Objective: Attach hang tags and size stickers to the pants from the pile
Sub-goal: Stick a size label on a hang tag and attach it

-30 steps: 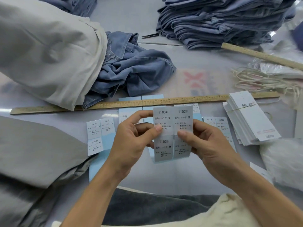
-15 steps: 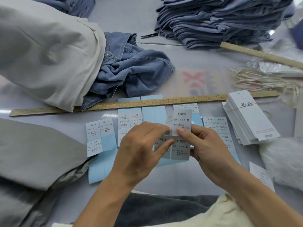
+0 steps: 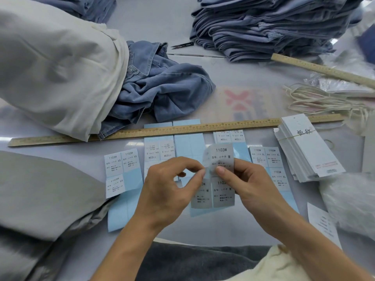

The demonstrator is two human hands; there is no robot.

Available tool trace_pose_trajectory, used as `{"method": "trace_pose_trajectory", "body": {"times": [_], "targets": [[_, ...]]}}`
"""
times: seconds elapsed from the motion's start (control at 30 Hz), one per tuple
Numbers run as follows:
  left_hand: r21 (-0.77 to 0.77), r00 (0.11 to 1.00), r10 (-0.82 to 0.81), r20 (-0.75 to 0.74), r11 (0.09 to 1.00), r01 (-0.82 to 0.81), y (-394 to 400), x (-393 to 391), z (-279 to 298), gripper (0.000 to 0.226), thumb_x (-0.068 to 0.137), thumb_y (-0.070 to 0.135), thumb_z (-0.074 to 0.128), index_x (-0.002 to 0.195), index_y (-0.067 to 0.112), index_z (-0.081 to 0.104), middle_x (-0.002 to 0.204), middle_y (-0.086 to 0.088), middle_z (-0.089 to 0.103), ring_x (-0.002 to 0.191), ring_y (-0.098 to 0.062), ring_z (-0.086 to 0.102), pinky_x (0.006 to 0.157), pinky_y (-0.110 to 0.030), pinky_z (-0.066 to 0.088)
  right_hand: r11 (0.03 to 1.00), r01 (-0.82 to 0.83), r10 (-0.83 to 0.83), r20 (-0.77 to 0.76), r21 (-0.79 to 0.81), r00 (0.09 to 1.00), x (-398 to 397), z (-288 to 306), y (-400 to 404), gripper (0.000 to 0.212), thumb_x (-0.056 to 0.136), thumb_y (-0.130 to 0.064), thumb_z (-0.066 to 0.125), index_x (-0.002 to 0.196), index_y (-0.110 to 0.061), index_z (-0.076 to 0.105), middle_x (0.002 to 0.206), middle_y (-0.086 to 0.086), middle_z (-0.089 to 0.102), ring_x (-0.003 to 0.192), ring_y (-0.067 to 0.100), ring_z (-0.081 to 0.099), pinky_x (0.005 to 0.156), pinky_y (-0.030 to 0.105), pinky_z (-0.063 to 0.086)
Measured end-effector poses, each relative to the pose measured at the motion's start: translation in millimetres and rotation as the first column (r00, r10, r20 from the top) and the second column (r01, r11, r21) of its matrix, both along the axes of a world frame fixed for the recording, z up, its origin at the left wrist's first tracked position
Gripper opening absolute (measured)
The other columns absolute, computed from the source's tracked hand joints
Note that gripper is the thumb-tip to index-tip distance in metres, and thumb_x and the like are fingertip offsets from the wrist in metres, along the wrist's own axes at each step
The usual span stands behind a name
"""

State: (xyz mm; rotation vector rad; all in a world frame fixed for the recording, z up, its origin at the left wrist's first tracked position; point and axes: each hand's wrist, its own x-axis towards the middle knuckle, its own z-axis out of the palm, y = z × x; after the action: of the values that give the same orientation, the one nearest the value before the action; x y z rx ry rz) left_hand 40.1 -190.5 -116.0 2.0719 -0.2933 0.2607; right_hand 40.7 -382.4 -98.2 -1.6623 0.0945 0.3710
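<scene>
Head view: both hands worked w/ the M sticker sheet (image 3: 220,191), held up just above the table (image 3: 233,82) in front of the other sheets. Right hand (image 3: 249,183) pinched the sheet, thumb pressed on its front near the middle. Left hand (image 3: 168,189) had thumb & forefinger closed on the edge of the upper-left sticker (image 3: 207,161), which curled away from the blue backing; that part was blurred, so how far it had lifted I couldn't tell.

Task things: loose blue pants (image 3: 158,88) lay crumpled behind the wooden ruler (image 3: 182,129), partly under a pale cloth bundle (image 3: 56,67). Folded pants stack (image 3: 263,25) sat far right-rear. Hang tag bundle (image 3: 306,147) lay right of the sheets, w/ cords (image 3: 316,100) behind it. XS sheet (image 3: 121,171), S sheet (image 3: 159,152), L sheet (image 3: 230,136), XL sheet (image 3: 267,159) lay in a row under the ruler. Snips (image 3: 182,45) lay near the stack.

Step in hand, as I judged it: peeling one M sticker. To do it well: keep right thumb firm close to the peel line so backing stays flat; pull slow & low, back along the sheet, not straight up; hold only the sticker's corner so the glue stays clean; don't let it fold onto itself or drag the neighbour sticker off. Check the size letter vs the garment before sticking
</scene>
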Motion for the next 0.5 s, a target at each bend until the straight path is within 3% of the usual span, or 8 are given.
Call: {"method": "trace_pose_trajectory", "body": {"times": [0.1, 0.3, 0.4, 0.5], "targets": [[-0.145, 0.992, 0.107, -0.068, 0.983, -0.116, 7, 4, -1, 0.003, 0.087, 0.026, 0.073, 0.087, 0.029, 0.075, 0.086, 0.017, 0.073, 0.085, -0.011, 0.069, 0.067, -0.017, 0.053, 1.0, 0.023, -0.023, -0.019, -0.005, 1.0, 0, 0, -5, 0.023, 0.082, -0.045, 0.064, 0.1, -0.039, 0.078, 0.102, -0.005, 0.078, 0.098, 0.011, 0.073, 0.091, 0.038, 0.058], [-0.431, 0.922, 0.265, -0.284, 0.823, -0.369, 25, 13, -6, 0.012, 0.09, 0.015, 0.077, 0.085, 0.026, 0.076, 0.082, 0.002, 0.074, 0.075, -0.011, 0.066, 0.06, -0.023, 0.053, 0.997, 0.078, -0.08, -0.104, -0.027, 0.991, 0, -3, -14, 0.02, 0.097, -0.029, 0.061, 0.099, -0.036, 0.079, 0.103, -0.002, 0.078, 0.099, 0.015, 0.073, 0.089, 0.041, 0.057], [-0.502, 0.866, 0.375, -0.331, 0.707, -0.498, 35, 16, -5, 0.009, 0.091, 0.017, 0.076, 0.084, 0.024, 0.075, 0.071, -0.002, 0.071, 0.064, -0.012, 0.062, 0.053, -0.02, 0.049, 0.989, 0.108, -0.122, -0.146, -0.099, 0.982, 12, -9, -16, 0.025, 0.102, -0.024, 0.057, 0.098, -0.031, 0.08, 0.102, -0.004, 0.078, 0.095, 0.014, 0.074, 0.077, 0.036, 0.061], [-0.512, 0.827, 0.441, -0.348, 0.65, -0.562, 41, 18, 2, 0.015, 0.093, 0.017, 0.074, 0.081, 0.026, 0.074, 0.06, -0.006, 0.068, 0.052, -0.013, 0.059, 0.049, -0.018, 0.046, 0.99, 0.069, -0.098, -0.264, -0.12, 0.959, 43, -18, -6, 0.026, 0.106, -0.017, 0.05, 0.105, -0.016, 0.076, 0.097, 0.001, 0.079, 0.085, 0.014, 0.076, 0.063, 0.025, 0.06]]}}
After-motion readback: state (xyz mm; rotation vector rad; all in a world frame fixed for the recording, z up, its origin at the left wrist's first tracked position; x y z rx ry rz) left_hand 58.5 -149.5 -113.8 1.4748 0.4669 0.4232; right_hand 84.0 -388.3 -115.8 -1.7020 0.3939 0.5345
